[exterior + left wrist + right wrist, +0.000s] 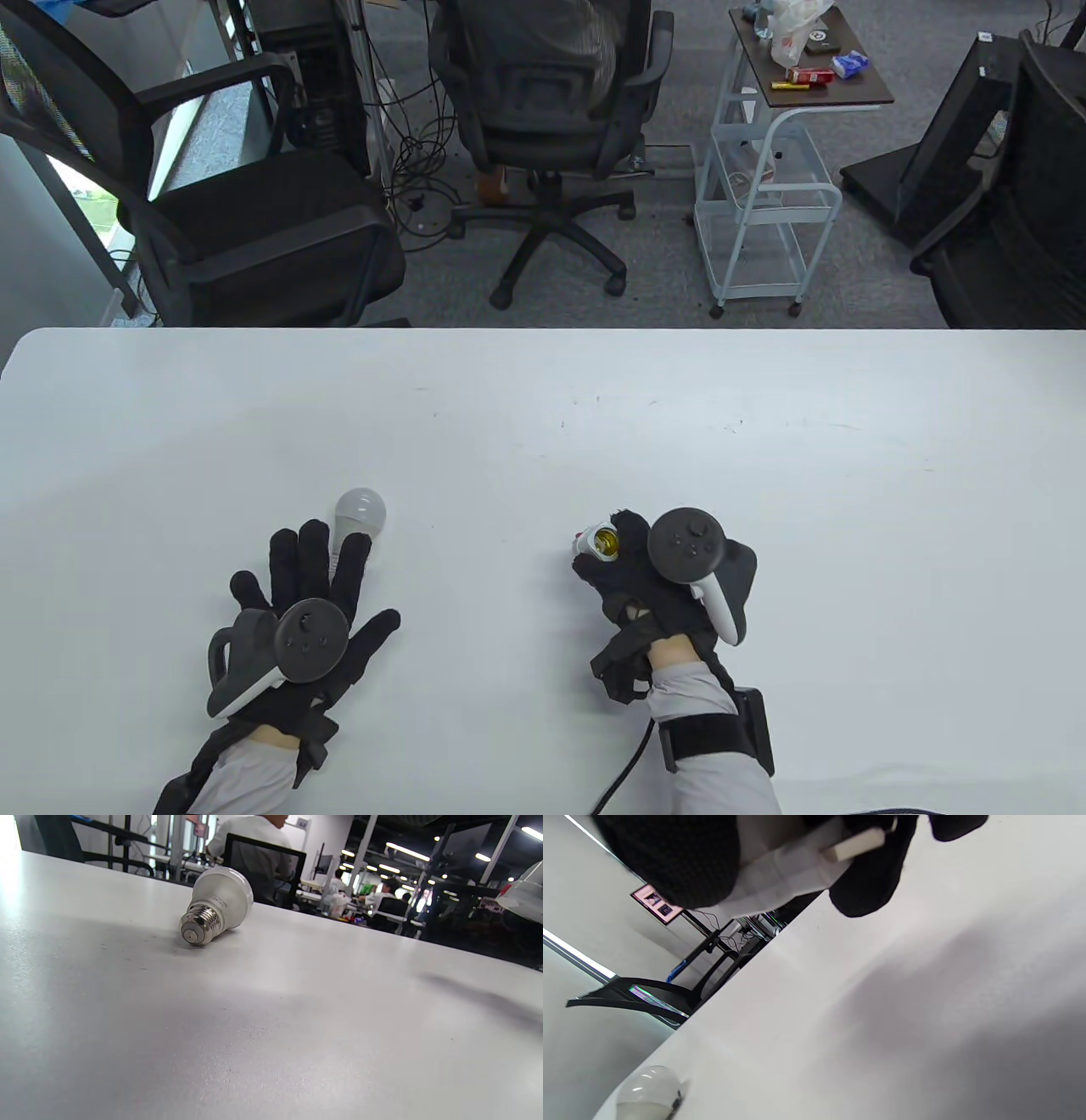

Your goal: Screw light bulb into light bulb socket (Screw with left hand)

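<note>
A: Item: light bulb, on its side on the table, metal base toward you. Likely light, smooth, fragile.

B: Where do you grip it?

A: Around the white body. Your left hand lies spread, fingertips over it; your right hand grips the socket.

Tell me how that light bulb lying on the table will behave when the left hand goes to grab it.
The bulb lies on its side on a round dome, so a nudge would probably roll it. Its smooth shell looks slippery for the left hand; gripping the dome leaves the threaded base free.
</note>
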